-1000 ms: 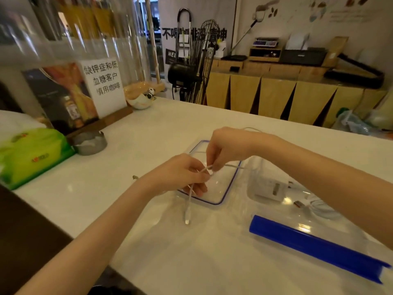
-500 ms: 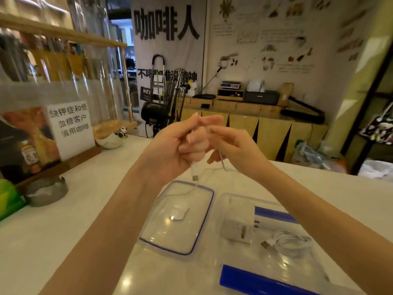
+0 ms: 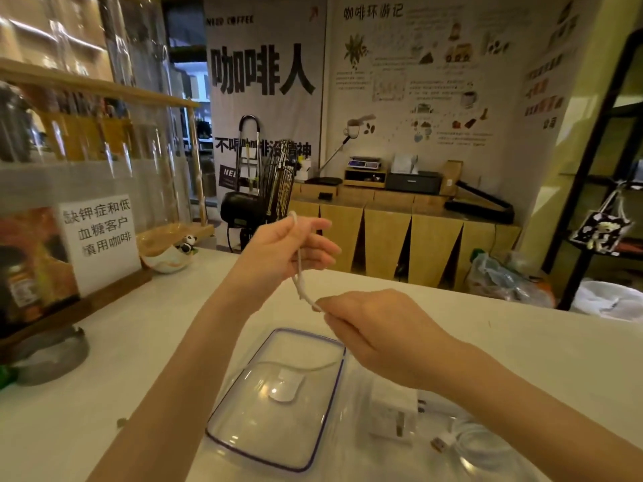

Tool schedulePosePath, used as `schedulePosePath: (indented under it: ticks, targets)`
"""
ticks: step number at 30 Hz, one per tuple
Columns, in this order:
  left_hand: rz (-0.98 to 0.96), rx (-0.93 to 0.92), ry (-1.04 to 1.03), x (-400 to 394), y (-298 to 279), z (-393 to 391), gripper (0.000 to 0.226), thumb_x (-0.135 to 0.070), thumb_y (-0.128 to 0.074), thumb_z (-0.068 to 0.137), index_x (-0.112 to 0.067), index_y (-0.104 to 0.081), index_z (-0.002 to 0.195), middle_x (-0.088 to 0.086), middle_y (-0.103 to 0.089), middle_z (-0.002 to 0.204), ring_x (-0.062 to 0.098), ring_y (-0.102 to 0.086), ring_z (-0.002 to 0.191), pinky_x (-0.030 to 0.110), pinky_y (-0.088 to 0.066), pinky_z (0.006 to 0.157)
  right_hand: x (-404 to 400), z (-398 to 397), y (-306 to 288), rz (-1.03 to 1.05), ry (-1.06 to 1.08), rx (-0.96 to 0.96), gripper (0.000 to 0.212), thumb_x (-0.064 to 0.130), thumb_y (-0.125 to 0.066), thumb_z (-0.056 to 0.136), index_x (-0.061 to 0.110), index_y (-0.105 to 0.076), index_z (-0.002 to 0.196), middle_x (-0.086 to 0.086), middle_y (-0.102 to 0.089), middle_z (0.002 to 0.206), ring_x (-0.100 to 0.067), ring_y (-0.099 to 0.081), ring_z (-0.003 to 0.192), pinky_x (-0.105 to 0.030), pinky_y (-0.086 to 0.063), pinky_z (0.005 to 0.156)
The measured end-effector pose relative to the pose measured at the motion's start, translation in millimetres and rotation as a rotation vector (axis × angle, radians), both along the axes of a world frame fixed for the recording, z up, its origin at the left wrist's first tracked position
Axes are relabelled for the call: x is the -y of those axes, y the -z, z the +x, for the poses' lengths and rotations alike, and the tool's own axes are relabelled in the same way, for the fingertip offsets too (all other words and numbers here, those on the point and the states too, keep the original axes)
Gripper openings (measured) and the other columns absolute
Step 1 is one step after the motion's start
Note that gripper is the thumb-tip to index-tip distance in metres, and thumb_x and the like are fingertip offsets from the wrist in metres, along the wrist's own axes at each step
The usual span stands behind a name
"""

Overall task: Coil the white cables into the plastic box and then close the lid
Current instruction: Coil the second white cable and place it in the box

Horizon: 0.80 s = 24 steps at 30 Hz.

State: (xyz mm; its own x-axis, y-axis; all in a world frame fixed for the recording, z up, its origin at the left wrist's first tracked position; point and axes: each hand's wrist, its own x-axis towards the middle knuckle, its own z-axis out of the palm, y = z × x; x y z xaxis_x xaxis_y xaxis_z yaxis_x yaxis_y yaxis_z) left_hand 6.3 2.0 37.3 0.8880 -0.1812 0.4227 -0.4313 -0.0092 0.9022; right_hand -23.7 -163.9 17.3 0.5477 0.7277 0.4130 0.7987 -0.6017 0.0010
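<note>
Our left hand [image 3: 278, 248], raised at twelve o'clock with fingers half spread, loosely closes on the looped upper part of the white cable [image 3: 300, 273]; our right hand [image 3: 368, 328], lower toward four o'clock, pinches the cable's other end between thumb and forefinger. Holding it taut in the air probably lets us form even turns before stowing. Below, at six o'clock on the counter [image 3: 139, 342], lies the clear lid [image 3: 278, 398], blue-edged. At five o'clock the plastic box [image 3: 435, 457] already holds a white charger [image 3: 393, 415] and a coiled cable [image 3: 476, 440].
</note>
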Motion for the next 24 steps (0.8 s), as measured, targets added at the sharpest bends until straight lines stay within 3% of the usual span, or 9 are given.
schedulePosePath:
  ticks: [4,6,7,10,13,17,20,22,24]
  targets:
    - [0.319,0.015,-0.001,10,5,1,0.026,-0.016,-0.035,0.095,-0.008,-0.06,0.101,-0.002,-0.064,0.069,0.002,-0.059,0.055,0.013,-0.048,0.055,5,-3,-20,-0.083,0.019,0.261,0.007,0.013,-0.064,0.081,0.012,-0.062,0.088,0.0,-0.065,0.068,-0.013,-0.057,0.049,-0.02,-0.045,0.041]
    - [0.419,-0.031,0.14,17,3,-3,0.028,-0.019,-0.038,0.094,-0.013,-0.061,0.08,-0.008,-0.057,0.053,0.004,-0.046,0.043,0.014,-0.04,0.047,11,3,-34,0.007,-0.017,0.332,0.007,0.017,-0.061,0.081,0.012,-0.065,0.083,0.0,-0.064,0.065,-0.01,-0.056,0.048,-0.017,-0.042,0.04]
    - [0.381,-0.081,0.245,18,3,-5,0.032,-0.024,-0.039,0.092,-0.016,-0.061,0.071,-0.008,-0.052,0.047,0.006,-0.039,0.04,0.015,-0.035,0.044,14,5,-40,0.038,-0.027,0.349,0.015,0.021,-0.054,0.083,0.012,-0.066,0.085,0.0,-0.064,0.068,-0.01,-0.056,0.052,-0.018,-0.042,0.043]
    - [0.058,-0.229,0.482,16,1,-5,0.038,-0.03,-0.037,0.09,-0.01,-0.065,0.074,-0.008,-0.042,0.041,0.005,-0.029,0.035,0.018,-0.025,0.039,22,11,-52,0.127,-0.047,0.361,0.03,0.025,-0.038,0.086,0.014,-0.064,0.098,-0.004,-0.063,0.081,-0.013,-0.056,0.064,-0.026,-0.048,0.047]
    - [-0.158,-0.335,0.728,15,-3,-4,0.043,-0.029,-0.03,0.091,-0.004,-0.061,0.076,-0.009,-0.041,0.037,0.003,-0.027,0.031,0.014,-0.027,0.035,27,23,-51,0.296,-0.063,0.325,0.029,0.023,-0.038,0.09,0.014,-0.061,0.104,-0.002,-0.059,0.087,-0.015,-0.057,0.071,-0.033,-0.051,0.055]
    - [-0.516,-0.445,1.145,13,-11,-5,0.049,-0.033,-0.026,0.095,0.006,-0.055,0.089,0.002,-0.036,0.046,0.013,-0.031,0.04,0.022,-0.026,0.04,22,39,-41,0.586,-0.081,0.118,0.023,0.019,-0.042,0.091,0.017,-0.06,0.106,0.017,-0.052,0.08,0.003,-0.051,0.073,-0.014,-0.045,0.066]
    - [-0.75,-0.403,1.216,6,-14,-6,0.042,-0.025,-0.029,0.096,0.008,-0.054,0.09,0.004,-0.038,0.048,0.013,-0.028,0.038,0.021,-0.019,0.038,10,40,-27,0.632,-0.062,-0.23,0.024,0.016,-0.038,0.094,0.032,-0.055,0.101,0.008,-0.055,0.071,-0.004,-0.051,0.063,-0.016,-0.044,0.058]
    - [-0.867,-0.353,1.167,-2,-16,-5,0.035,-0.02,-0.032,0.096,0.007,-0.054,0.091,0.004,-0.038,0.049,0.011,-0.024,0.038,0.021,-0.018,0.039,5,37,-16,0.555,-0.055,-0.448,0.026,0.021,-0.035,0.095,0.037,-0.053,0.102,0.002,-0.055,0.067,-0.008,-0.05,0.058,-0.018,-0.044,0.054]
    - [-0.931,-0.29,1.049,-9,-16,-3,0.03,-0.017,-0.033,0.096,0.005,-0.053,0.093,0.008,-0.041,0.048,0.011,-0.029,0.043,0.022,-0.024,0.044,-1,31,-2,0.399,-0.037,-0.532,0.028,0.025,-0.033,0.095,0.036,-0.049,0.115,-0.001,-0.057,0.071,-0.01,-0.053,0.059,-0.021,-0.049,0.056]
